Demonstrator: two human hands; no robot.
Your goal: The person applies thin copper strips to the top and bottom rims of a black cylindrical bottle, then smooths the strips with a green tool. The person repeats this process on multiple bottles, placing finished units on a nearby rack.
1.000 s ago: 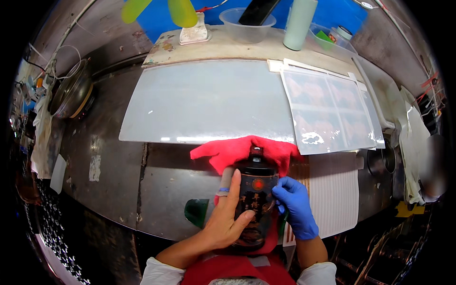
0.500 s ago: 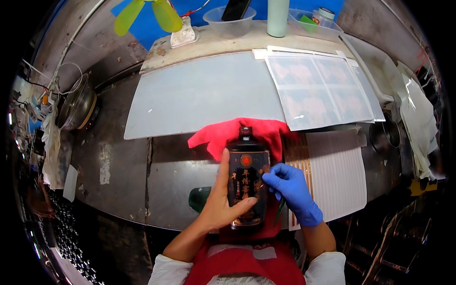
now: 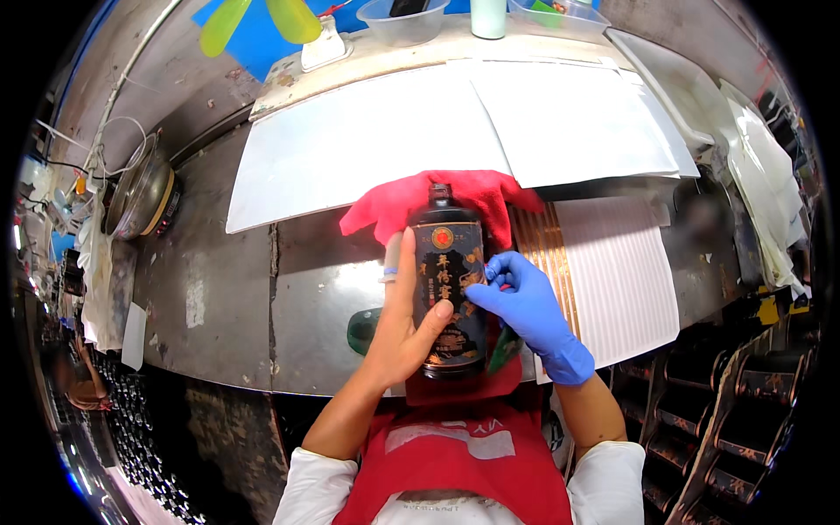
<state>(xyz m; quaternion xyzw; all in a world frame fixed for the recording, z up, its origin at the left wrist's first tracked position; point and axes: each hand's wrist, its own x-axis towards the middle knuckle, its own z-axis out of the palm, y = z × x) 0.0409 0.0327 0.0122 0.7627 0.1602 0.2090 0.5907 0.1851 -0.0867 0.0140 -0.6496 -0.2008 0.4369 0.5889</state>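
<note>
A dark flat bottle [image 3: 455, 332] with a gold and red patterned label stands out in front of me, its neck pointing away. My bare left hand [image 3: 404, 319] wraps its left side, thumb across the front; a whitish sleeve with a blue band shows at one finger. My right hand [image 3: 525, 302], in a blue glove, is closed at the bottle's right edge. Its thumb tip presses on the label, and whatever lies under the curled fingers is hidden. Below this hand shows a green piece [image 3: 505, 348], whether held I cannot tell. Behind the bottle lies a red cloth [image 3: 385, 206].
White sheets [image 3: 577, 122] cover the back of the metal table [image 3: 210, 297]. A white lined sheet with gold strips [image 3: 617, 280] lies right. Beside my left hand is a dark green oval piece [image 3: 362, 331]. A metal pot [image 3: 140, 201] stands far left; dark bottles [image 3: 770, 376] fill racks lower right.
The bottle and table sit higher in the picture, and the back sheets look brighter. My right thumb has shifted from the label's edge onto its front. The left hand keeps its hold.
</note>
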